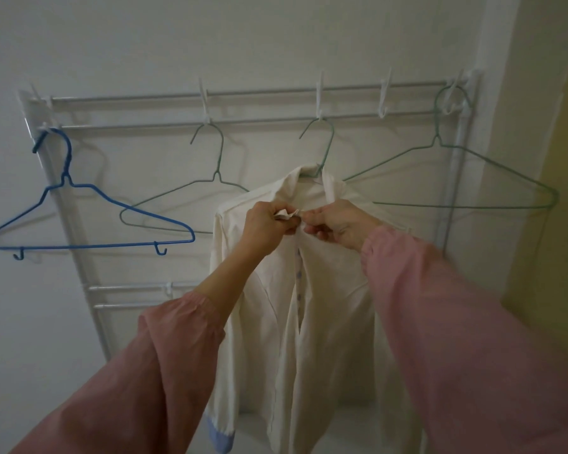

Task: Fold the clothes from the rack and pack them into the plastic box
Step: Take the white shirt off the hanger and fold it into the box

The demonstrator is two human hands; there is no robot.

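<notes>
Both hands at the collar of a white shirt on the rack

The white shirt (312,290) hangs from a green wire hanger (323,152) on the white wall rack (259,121). The left hand (268,221) and right hand (336,224) meet just below the collar — each pinches the shirt's front edge, fingers curled on bunched cloth, nearly touching. Pink sleeves cover both arms. Three bare hangers share the rack — a blue hanger (89,245) at left, a green one (164,204) beside the shirt, another green hanger (466,204) at right.
</notes>
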